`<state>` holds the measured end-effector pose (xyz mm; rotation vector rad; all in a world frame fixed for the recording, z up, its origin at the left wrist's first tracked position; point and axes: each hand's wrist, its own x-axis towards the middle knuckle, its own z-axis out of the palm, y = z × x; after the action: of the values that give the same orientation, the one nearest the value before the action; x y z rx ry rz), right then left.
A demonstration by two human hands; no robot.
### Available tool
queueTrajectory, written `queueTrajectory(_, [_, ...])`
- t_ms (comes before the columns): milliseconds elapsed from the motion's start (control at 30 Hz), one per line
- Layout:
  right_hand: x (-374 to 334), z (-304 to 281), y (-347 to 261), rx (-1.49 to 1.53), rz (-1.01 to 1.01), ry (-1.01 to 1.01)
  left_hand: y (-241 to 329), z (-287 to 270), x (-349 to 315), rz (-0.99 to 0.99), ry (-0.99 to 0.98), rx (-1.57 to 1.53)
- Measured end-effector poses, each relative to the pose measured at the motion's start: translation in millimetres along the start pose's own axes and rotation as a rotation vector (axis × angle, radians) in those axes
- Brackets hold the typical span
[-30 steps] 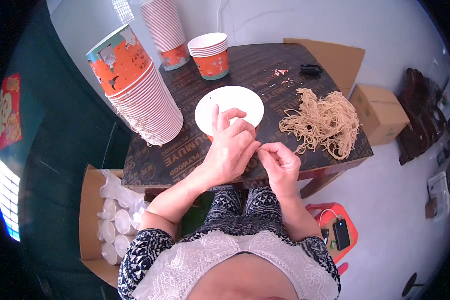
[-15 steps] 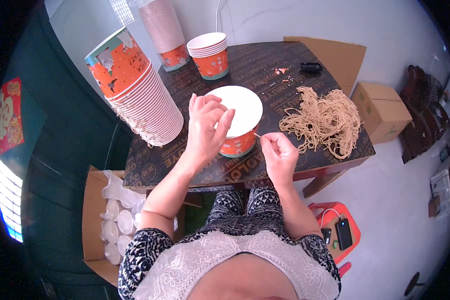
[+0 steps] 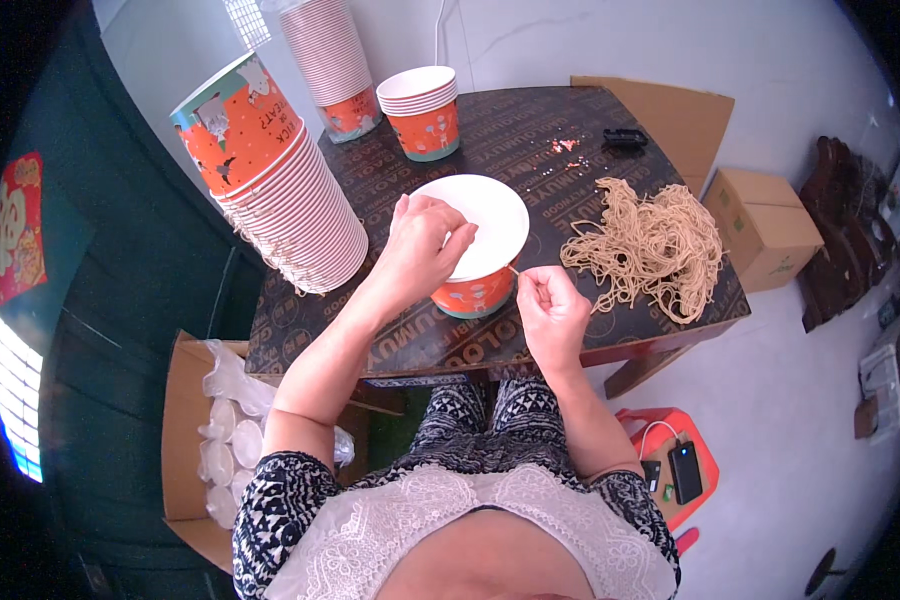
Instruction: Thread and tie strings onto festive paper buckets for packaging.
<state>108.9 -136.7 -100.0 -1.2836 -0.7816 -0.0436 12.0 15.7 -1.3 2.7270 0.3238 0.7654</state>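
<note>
A paper bucket, orange outside and white inside, stands upright at the table's front middle. Over its left rim, my left hand is closed, fingers curled and thumb drawn in; whatever it may hold inside the bucket is hidden. At the bucket's right side, my right hand pinches a short thin end of cord close to the bucket's wall, below the rim. A loose heap of tan cords lies to the right. On the left leans a tall stack of nested buckets with cord loops hanging along its side.
Behind stand a short bucket stack and a plastic-wrapped stack. Small beads and a black object lie on the dark table. A carton of clear cups is at lower left, a red stool at lower right.
My left hand's fingers have curled in from a more spread, raised pose and turned down over the bucket. My right hand stays at the bucket's side, still pinching the cord.
</note>
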Motion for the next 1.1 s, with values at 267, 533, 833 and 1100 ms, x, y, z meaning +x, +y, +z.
queueTrajectory(267, [1,2,2,-0.061,-0.030,-0.007,-4,2,2,0.049,-0.031,-0.033])
queueTrajectory(533, [3,4,2,-0.082,-0.032,-0.015,-5,1,5,0.107,-0.138,-0.053])
queueTrajectory(833, [7,11,2,-0.016,-0.046,-0.012,-8,2,25,0.064,-0.493,-0.359])
queueTrajectory(1100, [8,14,5,-0.030,-0.072,0.008,-11,14,33,0.059,-0.572,-0.392])
